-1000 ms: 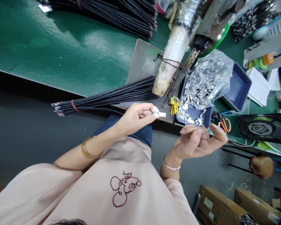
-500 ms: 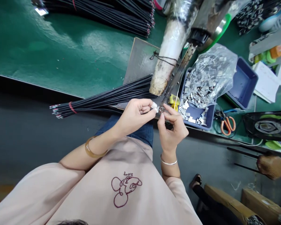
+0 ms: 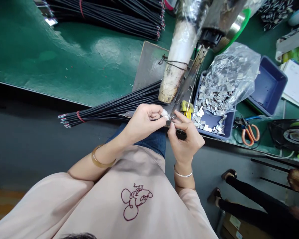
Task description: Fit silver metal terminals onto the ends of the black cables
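Just below and right of the frame's centre, the right hand (image 3: 185, 136) had come in beside the left hand (image 3: 147, 122), so both apparently attended to one piece. The left pinched the small, silvery connector (image 3: 173, 117); whether the right gripped it, I couldn't tell.

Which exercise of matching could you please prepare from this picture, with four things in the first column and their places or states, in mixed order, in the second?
Things:
1. Small metal piece
2. Silver bracelet
3. Lower black cable bundle
4. Pliers

Places or states:
A. Bound with a red band
B. At the fingertips of the left hand and the right hand
C. Orange handles, on the green table
D. Around the right wrist

Right pairs: 1-B, 2-D, 3-A, 4-C
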The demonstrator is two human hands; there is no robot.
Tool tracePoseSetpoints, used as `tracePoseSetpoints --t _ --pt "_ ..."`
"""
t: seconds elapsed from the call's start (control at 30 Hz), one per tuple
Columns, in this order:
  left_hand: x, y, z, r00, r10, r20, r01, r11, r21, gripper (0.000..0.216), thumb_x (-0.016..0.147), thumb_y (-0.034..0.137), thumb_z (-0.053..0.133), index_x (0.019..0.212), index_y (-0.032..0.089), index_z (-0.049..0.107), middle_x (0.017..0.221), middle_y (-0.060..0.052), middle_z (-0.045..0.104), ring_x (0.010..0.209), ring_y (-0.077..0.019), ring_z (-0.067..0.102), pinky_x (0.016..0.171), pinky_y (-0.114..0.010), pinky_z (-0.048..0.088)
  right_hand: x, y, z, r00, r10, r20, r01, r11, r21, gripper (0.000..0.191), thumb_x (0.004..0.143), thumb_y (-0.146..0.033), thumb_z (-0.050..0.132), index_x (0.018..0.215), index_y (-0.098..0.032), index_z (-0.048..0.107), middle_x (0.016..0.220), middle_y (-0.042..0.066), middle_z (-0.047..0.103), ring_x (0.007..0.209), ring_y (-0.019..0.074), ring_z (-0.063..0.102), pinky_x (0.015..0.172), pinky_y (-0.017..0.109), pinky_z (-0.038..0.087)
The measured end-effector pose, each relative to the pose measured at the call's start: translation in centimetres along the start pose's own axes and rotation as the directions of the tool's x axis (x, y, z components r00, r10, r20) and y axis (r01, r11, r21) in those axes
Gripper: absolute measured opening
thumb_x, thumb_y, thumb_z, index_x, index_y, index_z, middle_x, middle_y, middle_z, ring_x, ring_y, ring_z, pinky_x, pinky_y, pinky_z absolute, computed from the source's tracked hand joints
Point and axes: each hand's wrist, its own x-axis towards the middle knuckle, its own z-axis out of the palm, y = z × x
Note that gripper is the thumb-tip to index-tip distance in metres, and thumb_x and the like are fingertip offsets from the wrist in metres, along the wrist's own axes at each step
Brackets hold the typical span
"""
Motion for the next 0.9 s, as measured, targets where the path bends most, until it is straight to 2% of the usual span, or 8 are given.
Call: tracePoseSetpoints --t 0.33,0.53,0.6,0.67,0.73,0.8,0.83,0.9 --pt "-0.1 -0.4 0.3 1.0 -0.015 -0.002 0.015 1.0 -0.021 0.017 0.08 0.016 0.062 0.064 0.015 0.056 0.055 0.007 0.029 0.052 -0.0055 0.023 0.048 -0.023 0.018 0.0 0.2 0.1 1.0 0.011 0.017 -0.01 1.0 -0.013 0.008 0.09 -0.015 0.064 0.091 -0.023 0.063 0.11 0.004 0.079 0.095 0.016 0.078 0.077 0.026 0.063" --pt "-0.4 -0.4 0.2 0.999 -0.006 0.042 0.009 0.997 -0.076 0.014 0.081 0.016 0.061 0.067 0.015 0.059 0.054 0.007 0.031 0.05 -0.0056 0.024 0.048 -0.023 0.017 -0.3 0.3 -0.4 0.987 0.136 0.086 -0.143 0.987 0.072 0.007 0.092 -0.019 0.062 0.093 -0.026 0.063 0.107 0.003 0.079 0.092 0.0172 0.078 0.073 0.027 0.064" --pt "-0.8 -0.4 0.1 0.996 0.004 0.093 0.001 0.999 -0.052 0.014 0.081 0.016 0.061 0.067 0.015 0.061 0.053 0.007 0.03 0.05 -0.0054 0.023 0.047 -0.023 0.018 -0.5 0.4 -1.0 0.986 0.167 0.004 -0.166 0.979 0.12 0.007 0.092 -0.02 0.063 0.096 -0.026 0.064 0.094 0.001 0.079 0.074 0.0155 0.076 0.061 0.027 0.062" --pt "-1.4 -0.6 0.1 0.986 0.024 0.165 -0.029 0.999 0.031 0.013 0.081 0.016 0.061 0.07 0.014 0.066 0.052 0.007 0.031 0.05 -0.0053 0.025 0.047 -0.022 0.02 -0.5 0.3 -1.9 0.972 0.114 -0.207 -0.091 0.989 0.116 0.004 0.092 -0.024 0.064 0.094 -0.026 0.065 0.069 -0.005 0.07 0.049 0.0121 0.064 0.046 0.028 0.052" --pt "-2.0 -0.8 0.1 0.975 0.026 0.221 -0.056 0.99 0.13 0.014 0.082 0.017 0.062 0.073 0.013 0.071 0.051 0.006 0.039 0.05 -0.0054 0.032 0.047 -0.02 0.026 -0.1 -0.2 -3.0 0.894 -0.018 -0.447 0.06 0.995 0.08 0.004 0.092 -0.027 0.063 0.09 -0.029 0.066 0.056 -0.008 0.051 0.037 0.0087 0.044 0.039 0.029 0.039" --pt "-2.6 -1.2 0.1 0.973 0.021 0.23 -0.06 0.985 0.164 0.015 0.083 0.019 0.063 0.078 0.012 0.075 0.055 0.003 0.056 0.052 -0.0066 0.046 0.05 -0.019 0.038 0.4 -0.8 -4.2 0.806 -0.051 -0.59 0.103 0.993 0.055 0.006 0.091 -0.026 0.064 0.094 -0.031 0.066 0.066 -0.007 0.048 0.037 0.006 0.035 0.037 0.028 0.031" --pt "-2.8 -1.4 0.1 0.977 0.031 0.21 -0.063 0.987 0.148 0.014 0.083 0.02 0.065 0.08 0.012 0.076 0.063 0.0 0.065 0.056 -0.0081 0.054 0.054 -0.019 0.044 0.6 -0.8 -4.9 0.802 -0.01 -0.598 0.054 0.997 0.057 0.009 0.09 -0.026 0.065 0.098 -0.031 0.066 0.072 -0.006 0.05 0.038 0.0053 0.037 0.036 0.028 0.031" --pt "-3.1 -1.9 0.0 0.988 0.087 0.128 -0.1 0.99 0.1 0.012 0.083 0.021 0.067 0.084 0.012 0.076 0.08 -0.006 0.075 0.066 -0.0118 0.066 0.062 -0.021 0.054 0.9 -0.1 -6.2 0.882 0.159 -0.443 -0.158 0.987 0.041 0.013 0.09 -0.027 0.064 0.103 -0.029 0.063 0.081 -0.004 0.057 0.045 0.0075 0.054 0.04 0.027 0.041"
